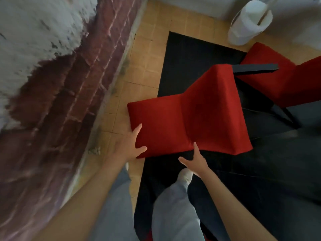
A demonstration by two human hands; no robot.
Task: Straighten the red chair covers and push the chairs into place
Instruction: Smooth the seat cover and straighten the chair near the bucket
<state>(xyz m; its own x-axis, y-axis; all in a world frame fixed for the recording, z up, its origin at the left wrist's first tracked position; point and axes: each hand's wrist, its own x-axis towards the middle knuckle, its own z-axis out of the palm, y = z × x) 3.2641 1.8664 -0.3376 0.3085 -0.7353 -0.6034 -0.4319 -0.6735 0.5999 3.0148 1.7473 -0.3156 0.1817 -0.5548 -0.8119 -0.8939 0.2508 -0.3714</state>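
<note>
A chair in a plush red fabric cover (187,119) stands in the middle of the view, partly on a black rug (191,54) and partly over the tan tiled floor (147,54). Its seat points left toward the wall of worn brick and flaking white plaster (52,84), and its backrest rises on the right. The chair's long axis runs from the seat's front edge at the left to the top of the back at the upper right.

The left hand (130,145) grips the near front corner of the seat, thumb on top and fingers spread along the side edge. The right hand (194,159) is open, fingers splayed, its fingertips touching the lower edge of the cover where seat meets back; it clasps nothing.

A second red-covered chair (284,79) stands just beside the first at the upper right, with a dark tabletop (278,171) to the right. A white plastic bucket (248,23) stands on the tiles in the far corner with a pale stick-like handle leaning out of it; what else it holds cannot be told.
</note>
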